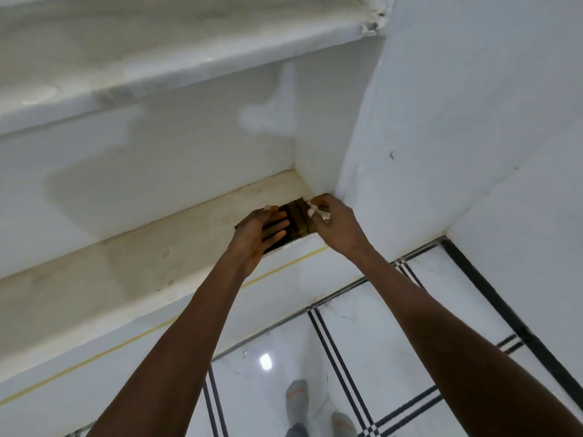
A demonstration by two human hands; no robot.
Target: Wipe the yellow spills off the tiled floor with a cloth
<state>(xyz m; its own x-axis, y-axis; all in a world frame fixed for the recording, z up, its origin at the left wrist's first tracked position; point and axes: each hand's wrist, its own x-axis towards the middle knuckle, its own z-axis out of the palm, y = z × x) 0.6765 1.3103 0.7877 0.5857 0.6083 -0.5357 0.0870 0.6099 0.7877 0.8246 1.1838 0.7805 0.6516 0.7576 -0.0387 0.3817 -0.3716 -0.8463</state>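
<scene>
2 feet in grey socks [315, 411] stand nearest, on the white tiled floor [372, 335] w/ black stripe lines; no yellow spills show on the visible tiles. 2 bare arms reach up to a ledge [126, 263] at the wall corner. Left hand [257, 234] has fingers spread flat over 1 dark brown block [299, 220]. Right hand [334, 225] pinches 1 small white cloth [318, 212], fingers closed on it. Judged step: fetching the cloth. Best to bunch it fully into the palm, steady the block w/ the other hand so nothing drops, then crouch to the floor.
</scene>
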